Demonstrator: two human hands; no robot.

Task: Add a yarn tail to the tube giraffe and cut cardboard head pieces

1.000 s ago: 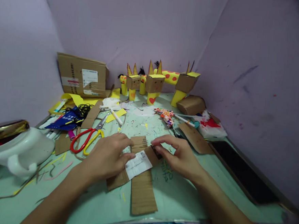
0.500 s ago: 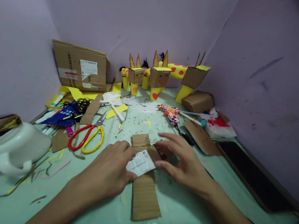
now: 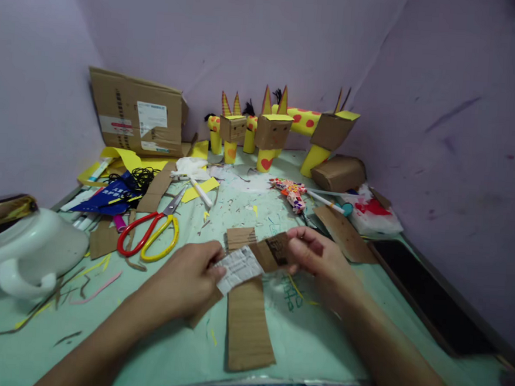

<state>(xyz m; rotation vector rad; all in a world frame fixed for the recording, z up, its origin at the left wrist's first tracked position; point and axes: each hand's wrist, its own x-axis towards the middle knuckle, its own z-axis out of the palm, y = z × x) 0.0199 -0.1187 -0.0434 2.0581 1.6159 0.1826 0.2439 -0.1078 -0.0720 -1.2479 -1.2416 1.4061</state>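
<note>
Between my hands is a brown cardboard strip [image 3: 262, 254] with a crumpled white label on its middle and dark print near its right end. My left hand [image 3: 194, 277] pinches the strip by its left part, and a brown end pokes out below the fingers. Fingers of my right hand [image 3: 317, 256] are closed on the strip's right end. Beneath it, crossing from back to front, a second cardboard strip [image 3: 250, 333] lies on the table; its far end shows pencil-like lines. The held strip hides the middle of the lower one.
Red-and-yellow-handled scissors [image 3: 162, 227] lie to the left, near a white mug [image 3: 55, 243]. At the back stand several cardboard giraffe-like figures [image 3: 274, 132] and a box [image 3: 131, 113]. A patterned glue gun [image 3: 290, 192] and a dark phone-like slab [image 3: 426, 296] are on the right.
My right hand has gone from spread fingers to gripping the strip's right end. The strip has turned, and its left end shows below my left hand. The view shifted slightly.
</note>
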